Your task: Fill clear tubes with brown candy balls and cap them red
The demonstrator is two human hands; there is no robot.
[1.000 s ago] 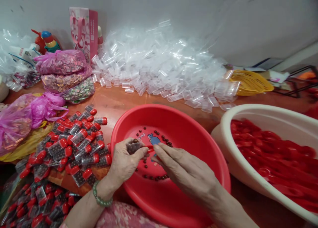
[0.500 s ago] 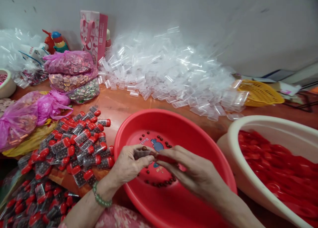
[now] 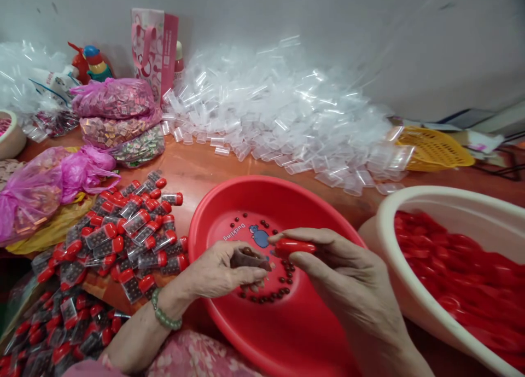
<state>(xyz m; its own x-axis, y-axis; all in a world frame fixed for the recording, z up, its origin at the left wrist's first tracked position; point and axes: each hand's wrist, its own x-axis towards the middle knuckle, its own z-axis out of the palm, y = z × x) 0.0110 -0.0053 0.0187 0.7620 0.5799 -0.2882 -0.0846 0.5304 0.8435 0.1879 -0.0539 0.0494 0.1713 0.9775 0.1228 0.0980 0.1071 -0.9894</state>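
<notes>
My left hand [image 3: 217, 276] pinches a small clear tube [image 3: 249, 258] filled with dark brown beads, its mouth turned toward the right. My right hand [image 3: 334, 278] holds a red cap [image 3: 294, 247] between thumb and fingers, a short gap from the tube's mouth. Both hands hover over a red basin [image 3: 287, 333]. Several loose brown beads [image 3: 266, 296] lie on the basin's bottom beneath the hands. A green bead bracelet circles my left wrist.
A heap of filled red-capped tubes [image 3: 123, 232] lies left of the basin. Empty clear tubes [image 3: 279, 114] are piled at the back. A cream basin [image 3: 410, 306] of red caps [image 3: 455, 273] stands right. Pink bags [image 3: 115, 100] and a yellow basket [image 3: 435, 147] sit farther off.
My right hand has drawn up and to the right, away from the tube, now showing the red cap. My left hand has lowered slightly with the filled tube.
</notes>
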